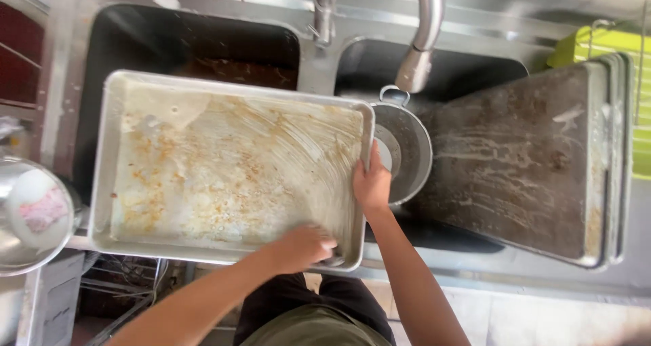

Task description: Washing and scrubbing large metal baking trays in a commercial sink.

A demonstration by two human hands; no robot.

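Observation:
A large rectangular metal baking tray (108,183), smeared with brown residue and soapy streaks, lies across the left sink basin. My left hand (302,248) presses into the tray's near right corner. Its fingers are closed on a small scrubbing pad (332,258) that is mostly hidden and blurred. My right hand (371,183) grips the tray's right rim, thumb on the inside, fingers over the edge.
A round metal pot (413,149) sits in the right basin under the faucet (420,41). Stacked dirty trays (529,163) lean over the right basin beside a green rack (610,44). A metal bowl (27,217) holding something pink is at the left.

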